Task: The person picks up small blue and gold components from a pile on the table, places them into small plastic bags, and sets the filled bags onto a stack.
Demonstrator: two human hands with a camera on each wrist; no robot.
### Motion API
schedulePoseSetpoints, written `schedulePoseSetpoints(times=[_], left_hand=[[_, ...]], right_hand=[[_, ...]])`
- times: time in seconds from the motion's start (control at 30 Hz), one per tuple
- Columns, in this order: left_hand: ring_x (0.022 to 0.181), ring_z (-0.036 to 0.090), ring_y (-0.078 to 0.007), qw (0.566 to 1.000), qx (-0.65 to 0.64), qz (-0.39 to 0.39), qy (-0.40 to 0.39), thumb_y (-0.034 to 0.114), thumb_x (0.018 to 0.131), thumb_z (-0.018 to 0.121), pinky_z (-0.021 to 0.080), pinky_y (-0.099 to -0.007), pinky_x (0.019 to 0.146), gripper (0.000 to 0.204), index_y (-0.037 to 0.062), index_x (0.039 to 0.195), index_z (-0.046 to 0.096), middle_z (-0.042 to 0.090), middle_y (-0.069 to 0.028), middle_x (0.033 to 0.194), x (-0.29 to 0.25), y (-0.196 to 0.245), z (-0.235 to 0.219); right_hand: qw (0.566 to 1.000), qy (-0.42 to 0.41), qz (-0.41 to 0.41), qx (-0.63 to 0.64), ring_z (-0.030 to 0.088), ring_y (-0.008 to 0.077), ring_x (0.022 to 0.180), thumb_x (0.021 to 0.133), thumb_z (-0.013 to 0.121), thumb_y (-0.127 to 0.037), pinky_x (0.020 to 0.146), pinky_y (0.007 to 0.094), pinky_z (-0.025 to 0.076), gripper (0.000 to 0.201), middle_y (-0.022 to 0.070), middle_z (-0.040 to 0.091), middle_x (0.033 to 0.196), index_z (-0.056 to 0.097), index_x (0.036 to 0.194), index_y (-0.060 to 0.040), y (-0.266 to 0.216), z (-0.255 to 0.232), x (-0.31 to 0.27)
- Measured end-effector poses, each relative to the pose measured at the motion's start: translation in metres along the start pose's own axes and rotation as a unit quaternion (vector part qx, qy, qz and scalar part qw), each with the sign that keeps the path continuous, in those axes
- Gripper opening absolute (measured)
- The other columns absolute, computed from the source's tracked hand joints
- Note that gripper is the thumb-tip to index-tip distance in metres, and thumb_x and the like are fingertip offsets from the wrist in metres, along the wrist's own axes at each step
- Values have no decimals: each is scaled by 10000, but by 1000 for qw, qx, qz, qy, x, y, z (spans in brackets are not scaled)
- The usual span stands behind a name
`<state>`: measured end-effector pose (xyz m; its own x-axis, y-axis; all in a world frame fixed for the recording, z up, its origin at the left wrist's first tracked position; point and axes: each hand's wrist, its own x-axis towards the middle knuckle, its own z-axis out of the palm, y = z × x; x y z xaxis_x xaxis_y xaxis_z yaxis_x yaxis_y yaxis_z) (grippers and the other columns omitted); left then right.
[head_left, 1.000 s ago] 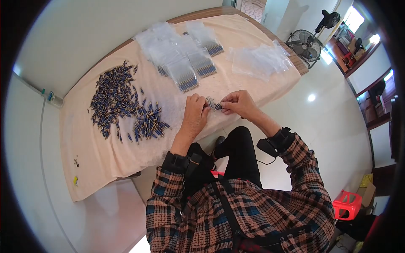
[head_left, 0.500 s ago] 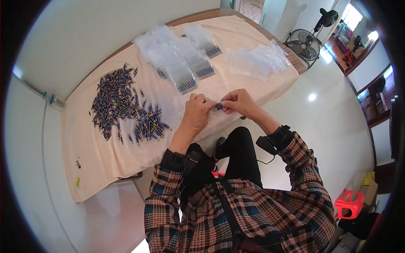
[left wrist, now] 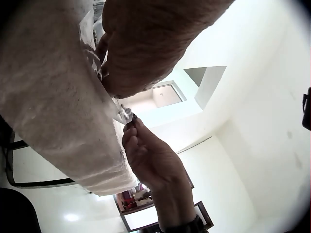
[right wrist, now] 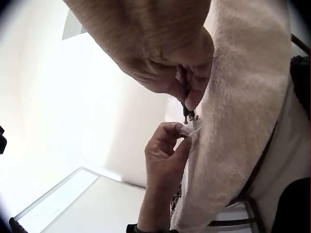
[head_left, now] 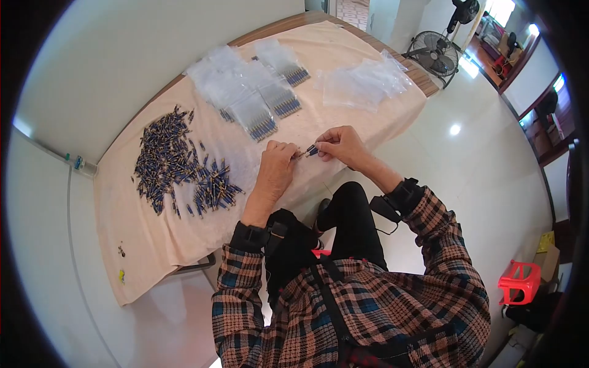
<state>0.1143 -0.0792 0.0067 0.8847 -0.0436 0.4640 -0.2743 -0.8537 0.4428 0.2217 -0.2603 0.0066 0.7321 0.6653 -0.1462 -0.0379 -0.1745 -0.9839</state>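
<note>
Over the near edge of the cloth-covered table, the two hands nearly meet. The left hand (head_left: 275,170) pinches the mouth of a small clear plastic bag (right wrist: 194,129) between thumb and fingers. Facing it, the right hand (head_left: 345,147) pinches a few blue connectors (head_left: 311,150) with metal tips, which point toward the bag. In the right wrist view these tips are right at the bag's mouth. To the left of the hands lies a large heap of similar blue connectors (head_left: 162,156), with a smaller pile (head_left: 215,187) beside it.
Beyond the hands, filled clear bags (head_left: 262,126) holding rows of connectors overlap on the cloth (head_left: 165,245). Flat clear bags (head_left: 359,86) lie at the far right. A black fan (head_left: 434,52) and a red stool (head_left: 520,282) stand on the floor.
The connectors in the right hand show more plainly between the hands, their tips turned toward the left hand. The left hand has shifted slightly left in view, and the head view has turned a little.
</note>
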Motion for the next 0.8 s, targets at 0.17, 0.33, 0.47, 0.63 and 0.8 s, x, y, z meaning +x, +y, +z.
schedulePoseSetpoints(times=[0.17,0.33,0.47,0.63,0.8], left_hand=[[847,515,-327,999,-30,-13,15,-20,691,631,433,-399,750,133,31,805,582,614,-111,812,-3,2,-1],[849,514,-325,997,-64,-23,28,-36,684,639,432,-384,750,134,16,783,566,584,-121,789,-6,3,-3],[846,516,-320,997,-60,-35,12,-34,691,641,434,-380,746,129,17,785,568,582,-126,789,-5,3,-5],[841,516,-324,998,-65,-19,15,-37,700,631,434,-385,739,132,13,803,566,580,-133,789,-6,2,-6],[869,522,-332,999,-46,-22,16,-21,712,619,432,-400,746,125,18,817,565,598,-129,803,-5,2,-3]], right_hand=[[995,43,-49,71,665,143,690,855,648,-54,632,247,573,163,120,672,802,639,918,96,4,10,1],[995,42,-31,88,665,143,694,851,653,-55,632,247,573,171,121,671,797,641,925,99,10,22,-2],[996,44,-32,67,669,149,682,842,656,-50,614,251,575,166,127,672,775,644,903,104,13,23,-1],[998,10,-44,37,674,157,669,833,656,-37,603,261,578,156,136,672,763,641,876,113,8,19,-2],[998,-38,-34,27,672,153,708,847,656,-41,637,256,581,160,127,671,810,630,915,101,5,12,0]])
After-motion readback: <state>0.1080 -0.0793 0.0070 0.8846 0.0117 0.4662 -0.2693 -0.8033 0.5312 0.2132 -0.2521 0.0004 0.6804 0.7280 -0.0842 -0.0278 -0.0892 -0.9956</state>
